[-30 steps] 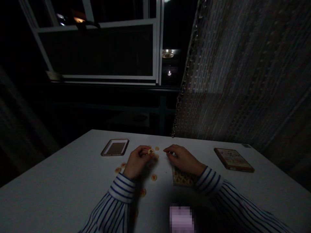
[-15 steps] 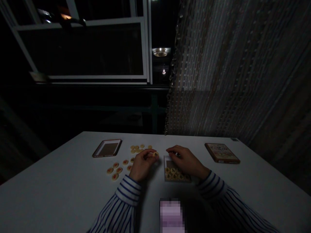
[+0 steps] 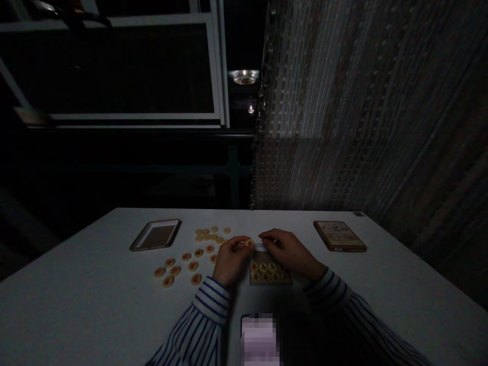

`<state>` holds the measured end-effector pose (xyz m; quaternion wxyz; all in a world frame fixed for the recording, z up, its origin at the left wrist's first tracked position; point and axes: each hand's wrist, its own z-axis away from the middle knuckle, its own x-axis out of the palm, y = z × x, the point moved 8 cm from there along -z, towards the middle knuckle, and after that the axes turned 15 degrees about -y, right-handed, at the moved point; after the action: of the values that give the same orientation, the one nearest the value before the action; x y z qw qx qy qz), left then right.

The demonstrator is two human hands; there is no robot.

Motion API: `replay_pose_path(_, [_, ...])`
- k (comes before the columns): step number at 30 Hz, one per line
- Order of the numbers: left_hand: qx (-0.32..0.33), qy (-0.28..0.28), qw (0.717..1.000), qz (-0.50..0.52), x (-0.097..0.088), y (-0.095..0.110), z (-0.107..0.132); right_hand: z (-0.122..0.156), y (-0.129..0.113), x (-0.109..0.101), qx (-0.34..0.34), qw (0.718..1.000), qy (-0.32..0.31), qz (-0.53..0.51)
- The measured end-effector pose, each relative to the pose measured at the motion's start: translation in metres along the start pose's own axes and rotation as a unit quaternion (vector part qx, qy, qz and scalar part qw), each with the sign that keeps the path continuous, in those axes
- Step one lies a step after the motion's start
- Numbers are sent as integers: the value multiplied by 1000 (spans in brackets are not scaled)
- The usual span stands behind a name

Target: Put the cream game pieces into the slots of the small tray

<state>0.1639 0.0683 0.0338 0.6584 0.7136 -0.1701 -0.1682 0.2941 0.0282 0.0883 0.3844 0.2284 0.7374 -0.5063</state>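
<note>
My left hand [image 3: 231,258] pinches a round pale game piece [image 3: 249,243] just above the far end of a small tray [image 3: 270,273] that holds several similar pieces. My right hand [image 3: 288,252] rests at the tray's far right side, fingers curled against its edge. Several loose round pieces with red marks [image 3: 179,269] lie on the white table [image 3: 95,305] left of my left hand, and several paler ones [image 3: 210,235] lie beyond it. Both sleeves are striped.
An open brown box half [image 3: 155,235] lies at the far left of the table. A printed box lid [image 3: 339,236] lies at the far right. A blurred phone [image 3: 260,339] sits near me. A beaded curtain [image 3: 343,112] hangs behind the table, a dark window left.
My left hand has carried the round piece rightward from the loose pile to the tray's far end. The view has shifted, so the tray and loose pieces show more fully.
</note>
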Motion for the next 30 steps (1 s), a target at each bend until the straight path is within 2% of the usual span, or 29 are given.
replay_pose_path(4, [-2,14,1000,13,3,-8,0,0,5,1,-3,1000,-9,18])
replay_pose_path(13, [-15,-8,998,55,14,-25,-1,-4,14,12,-15,996,-57,70])
replay_pose_path(22, [-9,6,1000,-6,11,-30,-2,-3,16,18,-25,991,-89,98])
replay_pose_path(30, [10,-50,999,1,21,-29,-5,-4,15,26,-42,988,-100,114])
